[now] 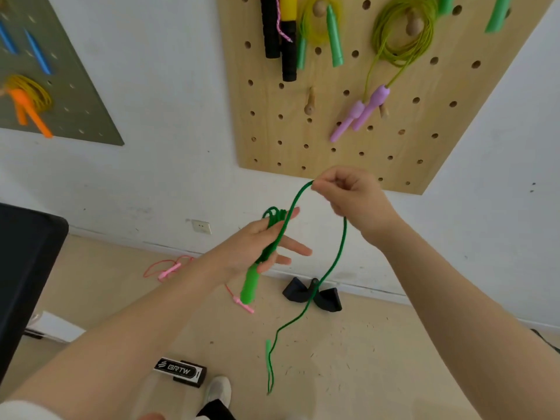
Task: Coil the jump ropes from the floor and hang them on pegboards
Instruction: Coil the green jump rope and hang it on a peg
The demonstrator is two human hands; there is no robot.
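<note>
My left hand (260,247) holds a green jump rope handle (250,283) that points down, with several loops of the green rope (336,256) wound over its palm and thumb. My right hand (351,192) pinches the rope higher up, to the right, in front of the lower edge of the wooden pegboard (303,131). From that pinch the rope arcs down to the floor, where its second green handle (268,356) hangs just above the boards. A pink jump rope (169,269) lies on the floor by the wall.
The wooden pegboard carries coiled ropes with black, yellow, green and purple handles (360,113). A grey pegboard (60,86) at left holds an orange-handled rope. On the floor lie dark handles (312,294), a black box (180,371) and white paper. A dark object (24,268) stands left.
</note>
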